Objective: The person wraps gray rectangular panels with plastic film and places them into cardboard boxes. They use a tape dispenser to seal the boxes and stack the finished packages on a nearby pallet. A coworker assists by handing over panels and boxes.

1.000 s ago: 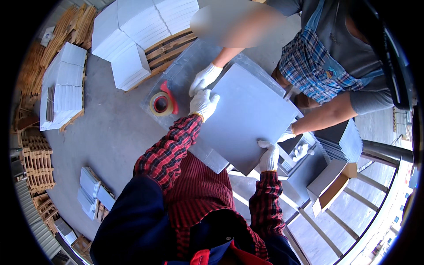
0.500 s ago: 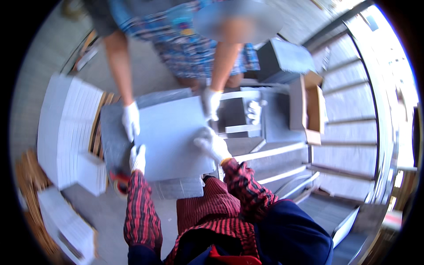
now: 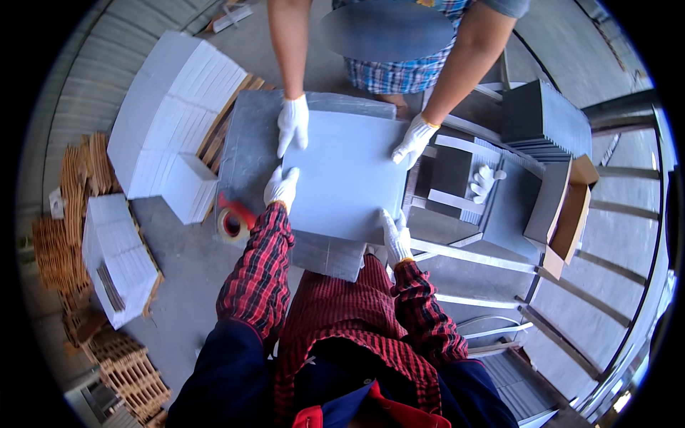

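A flat light-grey panel [image 3: 346, 175] lies on a larger dark-grey, plastic-wrapped stack [image 3: 246, 139] in the middle. My left hand [image 3: 282, 187], in a white knit glove, grips the panel's left edge, thumb on top. At the near right corner my right hand [image 3: 394, 239], gloved likewise, closes on the edge. Across from me a co-worker's two gloved hands, one [image 3: 292, 125] at the far left corner and the other [image 3: 415, 141] at the far right, hold the same panel. Beside my left forearm sits a red tape dispenser [image 3: 234, 220] with a roll of tape.
Stacked white boards [image 3: 175, 107] stand on a pallet at the left, a smaller stack [image 3: 121, 250] nearer. On the metal frame at right are a spare white glove [image 3: 485, 183], grey sheets [image 3: 510, 207] and an open cardboard box [image 3: 564, 214]. Dark panels [image 3: 546, 118] stand behind.
My right hand has come from over the panel's surface to its near right corner and closed there. My left hand stays at the left edge. The whole view has shifted.
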A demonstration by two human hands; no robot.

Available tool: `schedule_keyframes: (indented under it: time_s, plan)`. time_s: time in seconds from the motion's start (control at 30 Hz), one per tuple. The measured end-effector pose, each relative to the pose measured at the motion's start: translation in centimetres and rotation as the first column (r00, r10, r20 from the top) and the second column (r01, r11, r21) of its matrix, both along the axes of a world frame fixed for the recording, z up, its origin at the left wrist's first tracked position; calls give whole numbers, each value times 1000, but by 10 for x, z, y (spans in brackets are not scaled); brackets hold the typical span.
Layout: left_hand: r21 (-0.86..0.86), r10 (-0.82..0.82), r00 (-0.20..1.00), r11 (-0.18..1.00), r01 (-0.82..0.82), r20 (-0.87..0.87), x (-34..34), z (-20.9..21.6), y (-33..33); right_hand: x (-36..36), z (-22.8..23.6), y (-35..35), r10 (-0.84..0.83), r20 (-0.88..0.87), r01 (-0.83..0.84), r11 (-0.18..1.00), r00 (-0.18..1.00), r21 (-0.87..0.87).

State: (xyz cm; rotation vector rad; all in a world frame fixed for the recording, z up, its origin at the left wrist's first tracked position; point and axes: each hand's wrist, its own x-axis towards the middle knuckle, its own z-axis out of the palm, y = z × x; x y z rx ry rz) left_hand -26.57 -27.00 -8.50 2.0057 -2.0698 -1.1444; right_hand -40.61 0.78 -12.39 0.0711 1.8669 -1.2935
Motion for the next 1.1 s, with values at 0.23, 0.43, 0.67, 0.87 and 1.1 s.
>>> schedule_keyframes:
  time_s: [0.23,0.43,0.67,0.87,1.1]
  plan:
    - [-84,-61,998,995,62,10,9,3,12,-28,40,4,52,307,30,967,950,-255]
    - [-502,-599,757,585,637,263,21,32,84,-24,7,6,-19,390,148,941,921,-304]
    - [-550,-665,740,584,597,98,40,32,85,-14,47,-3,-37,248,100,964,968,-246]
    - [-651,-593,793,657,380,-136,70,38,67,35,174,-50,14,-146,-22,998,989,-55]
    - [-674,-721,629,620,400,-290,95,-24,27,112,263,-133,341,-613,-9,878,713,478]
